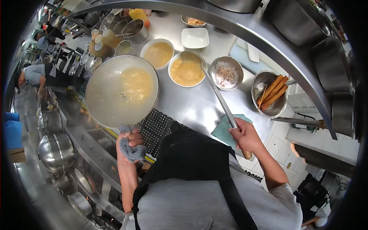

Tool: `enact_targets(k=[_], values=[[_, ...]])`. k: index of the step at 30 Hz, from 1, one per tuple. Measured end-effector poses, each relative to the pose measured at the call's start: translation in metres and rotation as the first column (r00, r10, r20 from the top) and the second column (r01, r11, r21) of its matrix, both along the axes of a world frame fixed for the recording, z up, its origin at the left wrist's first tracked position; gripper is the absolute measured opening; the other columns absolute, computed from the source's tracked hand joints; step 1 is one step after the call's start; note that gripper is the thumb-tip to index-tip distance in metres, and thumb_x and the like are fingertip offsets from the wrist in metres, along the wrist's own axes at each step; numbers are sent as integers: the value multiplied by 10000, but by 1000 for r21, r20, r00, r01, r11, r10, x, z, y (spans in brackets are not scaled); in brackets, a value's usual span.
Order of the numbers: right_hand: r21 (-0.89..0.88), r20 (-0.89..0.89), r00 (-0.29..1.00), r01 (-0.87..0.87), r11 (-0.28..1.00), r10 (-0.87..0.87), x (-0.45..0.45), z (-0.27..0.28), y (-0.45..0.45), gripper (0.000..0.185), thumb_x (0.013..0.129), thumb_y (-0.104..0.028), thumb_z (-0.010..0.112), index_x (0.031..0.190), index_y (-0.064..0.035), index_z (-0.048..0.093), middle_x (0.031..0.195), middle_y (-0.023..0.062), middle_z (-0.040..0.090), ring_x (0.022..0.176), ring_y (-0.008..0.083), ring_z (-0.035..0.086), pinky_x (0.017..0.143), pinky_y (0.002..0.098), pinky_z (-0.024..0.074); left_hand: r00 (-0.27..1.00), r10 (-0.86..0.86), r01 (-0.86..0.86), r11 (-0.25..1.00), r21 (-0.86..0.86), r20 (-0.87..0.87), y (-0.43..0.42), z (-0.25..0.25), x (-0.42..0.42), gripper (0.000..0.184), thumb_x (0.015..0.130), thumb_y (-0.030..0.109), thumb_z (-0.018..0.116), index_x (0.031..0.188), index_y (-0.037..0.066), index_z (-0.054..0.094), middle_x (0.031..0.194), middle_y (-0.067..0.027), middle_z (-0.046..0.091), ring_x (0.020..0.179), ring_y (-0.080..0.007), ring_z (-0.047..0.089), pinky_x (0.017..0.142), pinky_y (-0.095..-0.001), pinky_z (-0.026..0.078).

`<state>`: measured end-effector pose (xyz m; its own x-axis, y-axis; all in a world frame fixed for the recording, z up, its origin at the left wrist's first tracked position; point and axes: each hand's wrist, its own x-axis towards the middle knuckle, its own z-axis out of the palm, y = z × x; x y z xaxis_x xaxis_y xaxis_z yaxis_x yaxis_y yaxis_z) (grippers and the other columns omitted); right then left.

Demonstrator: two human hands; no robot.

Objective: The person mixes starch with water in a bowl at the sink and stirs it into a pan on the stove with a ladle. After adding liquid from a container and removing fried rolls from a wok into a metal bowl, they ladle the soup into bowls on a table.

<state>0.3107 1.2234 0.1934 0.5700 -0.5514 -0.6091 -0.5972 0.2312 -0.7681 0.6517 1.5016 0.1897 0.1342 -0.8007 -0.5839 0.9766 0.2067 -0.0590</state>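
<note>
My left hand (132,142) is closed round a grey cloth (132,150) at the near rim of a large wok (103,92); the wok's handle is hidden. Pale yellow soup (136,84) lies inside the wok. In my right hand (247,135) is the wooden grip of a long metal ladle (221,100). The ladle's head rests in a white bowl of yellow soup (186,73). Just behind and left of it stands a second white bowl of soup (157,54). A green cloth (226,129) lies on the steel counter beneath the ladle's handle.
Right of the bowls are a metal bowl with pale shreds (227,73) and one with fried sticks (273,94). A white square dish (195,38) sits behind. Sauce bottles (102,45) and pots are back left. A steel shelf (268,42) arches overhead. Another person (32,74) bends at far left.
</note>
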Motion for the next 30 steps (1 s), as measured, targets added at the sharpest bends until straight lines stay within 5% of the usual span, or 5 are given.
enact_targets(k=[4, 10, 19, 23, 30], values=[[-439, 3, 992, -110, 892, 124, -11, -2, 4, 331, 924, -104, 659, 1241, -12, 635, 659, 17, 557, 476, 74, 507, 465, 264, 435, 999, -8, 7, 1000, 25, 41, 0, -3, 2, 245, 849, 181, 615, 1024, 40, 516, 732, 16, 500, 591, -136, 526, 543, -306, 450], [-22, 111, 992, -55, 998, 57, 11, 46, 1, 350, 935, -48, 621, 1283, -21, 605, 672, -22, 552, 459, 55, 509, 441, 227, 415, 998, -62, 63, 995, -72, 18, -19, -22, -4, 241, 854, 175, 624, 1028, 37, 530, 727, 26, 498, 604, -127, 528, 546, -305, 455], [-439, -44, 944, -311, 843, 326, 78, 31, -27, 255, 955, -183, 641, 1116, 14, 621, 644, 124, 570, 508, 203, 535, 527, 354, 446, 984, -120, 123, 992, -15, 129, -61, -13, 2, 196, 824, 110, 630, 979, 18, 552, 727, -7, 492, 583, -151, 492, 535, -281, 422], [259, 78, 980, -197, 946, 182, 56, 57, -18, 284, 1015, -149, 542, 1245, 9, 595, 644, 15, 505, 388, 112, 474, 368, 281, 415, 963, -190, 181, 981, 65, 192, -83, -7, 11, 165, 816, 150, 648, 874, 49, 531, 679, -11, 480, 611, -170, 529, 538, -297, 428], [990, 126, 873, -80, 117, -472, 26, 64, -4, 415, 1063, -243, 448, 1341, 54, 534, 693, 16, 445, 406, 85, 432, 310, 249, 356, 979, -194, 193, 981, 18, 66, -82, -12, 10, 169, 819, 143, 649, 882, 44, 527, 677, -3, 477, 600, -165, 519, 554, -292, 448]])
